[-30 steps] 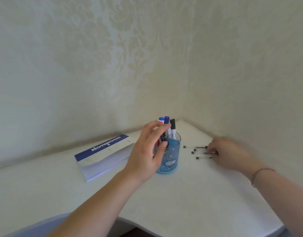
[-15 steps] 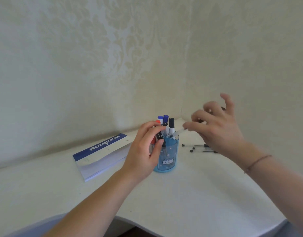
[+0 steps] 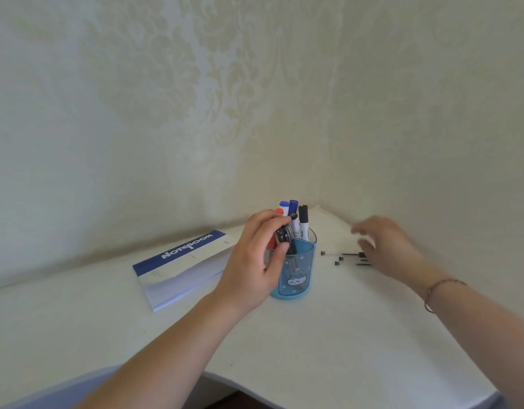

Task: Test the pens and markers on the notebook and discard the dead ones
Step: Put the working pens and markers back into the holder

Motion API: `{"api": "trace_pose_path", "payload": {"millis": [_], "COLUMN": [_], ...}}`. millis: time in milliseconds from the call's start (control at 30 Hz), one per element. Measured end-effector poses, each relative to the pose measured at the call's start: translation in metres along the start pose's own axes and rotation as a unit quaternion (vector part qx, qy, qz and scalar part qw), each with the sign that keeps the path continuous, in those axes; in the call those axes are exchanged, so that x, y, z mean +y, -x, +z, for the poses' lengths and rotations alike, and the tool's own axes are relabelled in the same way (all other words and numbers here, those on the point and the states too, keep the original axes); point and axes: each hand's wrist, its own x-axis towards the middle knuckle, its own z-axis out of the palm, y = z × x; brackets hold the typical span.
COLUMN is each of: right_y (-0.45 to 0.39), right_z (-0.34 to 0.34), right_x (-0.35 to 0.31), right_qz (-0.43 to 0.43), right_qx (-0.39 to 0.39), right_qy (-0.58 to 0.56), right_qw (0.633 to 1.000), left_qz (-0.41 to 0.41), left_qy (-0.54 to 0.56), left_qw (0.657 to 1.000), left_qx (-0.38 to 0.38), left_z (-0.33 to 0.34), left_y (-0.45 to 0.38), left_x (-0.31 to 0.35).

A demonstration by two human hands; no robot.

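My left hand is curled around the rim of the translucent blue plastic pen cup with a cat face, thumb and fingers pinching a dark-barrelled pen that stands in it beside the upright white markers with blue, red and black caps. My right hand is blurred, fingers spread and holding nothing that I can make out, low over the few thin clear pens with black ends lying on the white counter to the right of the cup. The closed notebook with a blue title band lies left of the cup, so I judge the testing barely begun: no page is open and most of the markers are still in the cup. Half a second ago my right hand was raised above the cup with a pen; now it has dropped back down to the loose pens, while my left has kept its place.
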Motion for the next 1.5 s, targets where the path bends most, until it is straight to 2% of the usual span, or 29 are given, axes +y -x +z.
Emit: {"api": "trace_pose_path", "payload": {"millis": [33,67,100,200,333,433,500,600,700,767,900,1000,1067,1133,1233,1300,1333,1367,1400,1433,1467,1500], "right_y": [0.008,0.017,0.025,0.035,0.039,0.039,0.038,0.036,0.025,0.015,-0.003,-0.009,-0.011,-0.011,0.001,0.009,0.011,0.011,0.010,0.012,0.016,0.022], "right_z": [0.009,0.017,0.023,0.028,0.030,0.030,0.028,0.016,-0.010,-0.028,-0.049,-0.048,-0.041,-0.032,-0.027,-0.026,-0.020,-0.010,0.001,0.013,0.025,0.034], "right_x": [0.015,0.027,0.033,0.032,0.030,0.026,0.022,0.004,-0.027,-0.047,-0.069,-0.079,-0.086,-0.091,-0.094,-0.085,-0.072,-0.051,-0.025,0.003,0.027,0.044], "right_qz": [0.038,0.048,0.049,0.012,-0.064,-0.071,-0.074,-0.063,-0.128,-0.192,-0.280,-0.359,-0.416,-0.436,-0.438,-0.403,-0.332,-0.221,-0.091,0.023,0.105,0.141], "right_qx": [-0.100,-0.147,-0.145,-0.053,-0.020,0.000,0.052,0.150,0.156,0.167,0.216,0.180,0.147,0.120,0.144,0.207,0.232,0.229,0.189,0.111,0.026,-0.040], "right_qy": [0.055,0.095,0.110,0.110,0.098,0.103,0.106,0.040,-0.004,0.071,0.247,0.303,0.289,0.225,0.076,-0.024,-0.062,-0.088,-0.094,-0.078,-0.041,-0.001], "right_qw": [0.993,0.983,0.982,0.992,0.993,0.992,0.990,0.986,0.979,0.965,0.902,0.864,0.849,0.863,0.884,0.891,0.912,0.944,0.973,0.990,0.993,0.989], "left_qz": [0.001,0.002,0.002,0.002,0.000,0.002,0.004,0.016,0.016,0.009,0.001,0.003,0.003,0.002,0.001,0.002,0.002,0.003,0.004,0.004,0.005,0.005], "left_qy": [0.002,0.005,0.008,0.009,0.012,0.007,0.005,0.003,-0.003,-0.004,0.002,-0.002,-0.005,-0.012,-0.011,-0.010,-0.009,-0.007,-0.006,-0.005,-0.006,-0.006], "left_qw": [1.000,1.000,1.000,1.000,1.000,1.000,1.000,0.999,0.999,0.999,0.999,0.999,0.999,0.999,0.999,0.999,0.999,0.999,0.999,0.999,0.999,0.999], "left_qx": [0.002,0.005,0.007,0.013,0.020,0.022,0.025,0.032,0.042,0.044,0.040,0.041,0.045,0.051,0.053,0.049,0.048,0.048,0.046,0.044,0.044,0.045], "left_z": [0.001,0.001,0.002,0.004,0.006,0.006,0.006,0.006,0.006,0.007,0.007,0.006,0.007,0.007,0.007,0.006,0.006,0.007,0.007,0.007,0.007,0.007], "left_y": [0.000,0.001,0.001,0.001,0.002,0.002,0.002,0.002,0.002,0.002,0.003,0.002,0.002,0.002,0.002,0.002,0.002,0.002,0.003,0.002,0.003,0.003], "left_x": [0.000,0.000,0.000,0.000,0.001,0.001,0.001,0.001,0.002,0.001,0.002,0.002,0.003,0.003,0.001,-0.001,-0.001,-0.002,-0.002,-0.002,-0.001,-0.001]}}
